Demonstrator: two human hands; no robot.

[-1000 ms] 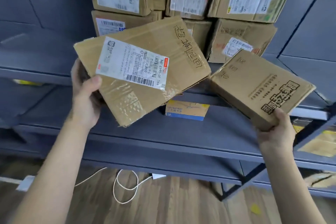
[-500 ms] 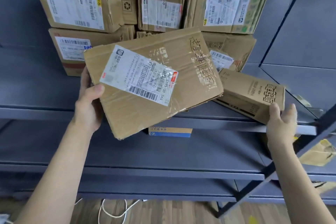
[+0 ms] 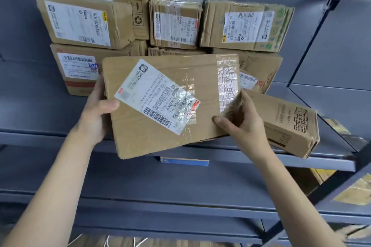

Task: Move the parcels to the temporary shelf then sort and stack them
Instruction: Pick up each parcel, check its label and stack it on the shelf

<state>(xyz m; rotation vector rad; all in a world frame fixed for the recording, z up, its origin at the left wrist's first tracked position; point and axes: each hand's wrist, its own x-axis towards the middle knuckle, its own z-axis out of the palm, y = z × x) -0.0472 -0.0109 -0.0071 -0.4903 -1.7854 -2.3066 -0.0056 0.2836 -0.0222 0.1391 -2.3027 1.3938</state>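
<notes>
A flat cardboard parcel point(image 3: 200, 78) with a white barcode label is held tilted in front of the grey shelf point(image 3: 241, 158). My left hand point(image 3: 96, 112) grips its left edge, thumb on the face. My right hand point(image 3: 239, 120) holds its lower right corner, thumb on the front. A smaller brown box with black print point(image 3: 289, 124) lies on the shelf board at the right, free of both hands. Behind, several labelled parcels point(image 3: 84, 22) stand stacked in two rows on the same shelf.
A small blue and tan box point(image 3: 184, 161) sits on the lower shelf board under the held parcel. Yellowish parcels point(image 3: 353, 190) show at the lower right behind a slanted shelf strut. White cable lies on the wooden floor point(image 3: 120, 242) below.
My right hand let go of the printed box, which now lies on the shelf, and moved left onto the flat parcel's lower right corner. The flat parcel rose and turned more level.
</notes>
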